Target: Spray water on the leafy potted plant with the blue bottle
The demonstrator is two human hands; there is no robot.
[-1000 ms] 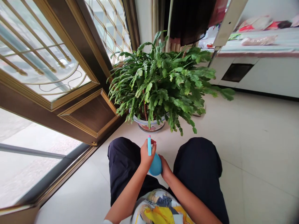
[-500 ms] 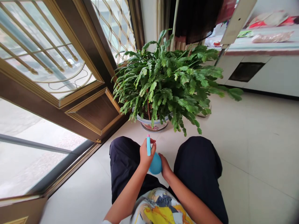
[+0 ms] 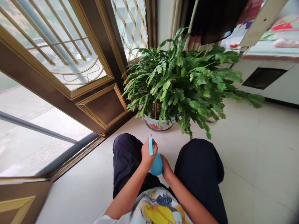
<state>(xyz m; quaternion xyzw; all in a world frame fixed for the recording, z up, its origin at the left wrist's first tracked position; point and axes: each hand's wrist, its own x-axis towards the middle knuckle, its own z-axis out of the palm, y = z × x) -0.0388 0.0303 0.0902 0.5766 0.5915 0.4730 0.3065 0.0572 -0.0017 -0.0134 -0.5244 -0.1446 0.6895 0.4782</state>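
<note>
Between my knees I hold a blue spray bottle (image 3: pixel 157 165) with a pink nozzle tip pointing away toward the plant. My left hand (image 3: pixel 147 154) is closed round its neck and trigger head. Against the right side of the round bottle body rests my right hand (image 3: pixel 166 168), its fingers curled behind and partly hidden. Just beyond the nozzle stands a large leafy green potted plant (image 3: pixel 177 84). Its leaves overhang a white flowerpot (image 3: pixel 160 124) with a red floral pattern.
On the left is a brown and gold door (image 3: pixel 100 107) with barred glass. Pale floor tiles (image 3: pixel 247 149) extend to the right. A white cabinet (image 3: pixel 277 84) with things on top stands at the back right, and dark cloth (image 3: pixel 215 18) hangs behind the plant.
The view has turned slightly left, so the plant and door appear further right. Both hands keep the same hold on the spray bottle.
</note>
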